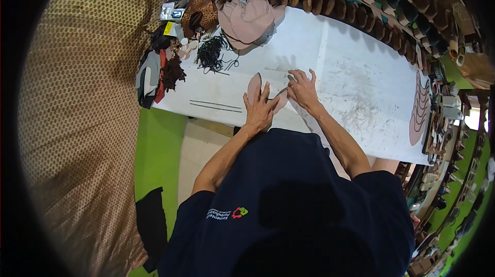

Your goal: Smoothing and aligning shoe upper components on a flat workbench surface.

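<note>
A curved pink shoe-upper piece (254,87) lies on the white table near its front edge. A thin black strip runs along part of its rim. My left hand (259,110) rests flat on the middle of the piece, with its fingers spread. My right hand (303,91) is at the piece's right end (280,102), its fingers bent and the thumb side against the rim. There the black strip (281,91) runs to my right fingertips, which appear to pinch it. My fingers cover part of the piece.
Black strips (215,105) lie left of my hands, near a tangled black heap (210,52). Behind are stacked pink pieces (247,19) and leopard-patterned material (201,13). More pink pieces (418,114) lie at the right edge. Shoe racks (356,11) line the back.
</note>
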Demonstrator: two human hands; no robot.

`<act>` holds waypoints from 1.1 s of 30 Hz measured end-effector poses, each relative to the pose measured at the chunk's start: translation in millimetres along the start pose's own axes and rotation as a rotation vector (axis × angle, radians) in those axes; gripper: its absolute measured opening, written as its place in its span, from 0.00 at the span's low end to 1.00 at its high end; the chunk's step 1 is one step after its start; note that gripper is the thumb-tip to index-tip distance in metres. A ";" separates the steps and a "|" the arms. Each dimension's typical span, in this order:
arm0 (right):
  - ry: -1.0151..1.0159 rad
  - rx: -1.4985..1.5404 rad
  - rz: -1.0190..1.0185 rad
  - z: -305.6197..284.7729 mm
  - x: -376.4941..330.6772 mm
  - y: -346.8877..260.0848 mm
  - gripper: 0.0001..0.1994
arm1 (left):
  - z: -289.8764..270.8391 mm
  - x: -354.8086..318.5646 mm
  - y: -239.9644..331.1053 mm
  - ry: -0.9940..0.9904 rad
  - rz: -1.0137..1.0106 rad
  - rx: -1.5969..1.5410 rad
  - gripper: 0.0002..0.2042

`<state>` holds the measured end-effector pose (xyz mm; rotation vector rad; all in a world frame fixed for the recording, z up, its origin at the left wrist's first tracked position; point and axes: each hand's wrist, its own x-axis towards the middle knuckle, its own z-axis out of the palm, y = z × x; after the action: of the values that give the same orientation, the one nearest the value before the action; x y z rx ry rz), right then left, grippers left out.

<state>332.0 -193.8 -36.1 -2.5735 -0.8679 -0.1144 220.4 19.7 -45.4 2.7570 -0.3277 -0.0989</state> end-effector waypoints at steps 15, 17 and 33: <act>-0.018 0.055 0.048 1.2 -0.5 1.6 0.07 | 0.9 8.5 0.2 -0.080 -0.111 -0.103 0.28; -0.045 0.051 0.061 1.5 -1.0 1.4 0.07 | 0.5 9.0 -0.3 -0.084 -0.108 -0.101 0.28; -0.056 0.084 0.114 3.3 -1.5 1.8 0.10 | 3.2 14.7 -1.6 -0.098 -0.082 -0.084 0.33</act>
<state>331.6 -194.6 -40.1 -2.5516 -0.7273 0.0277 234.7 16.6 -49.3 2.6878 -0.2302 -0.2631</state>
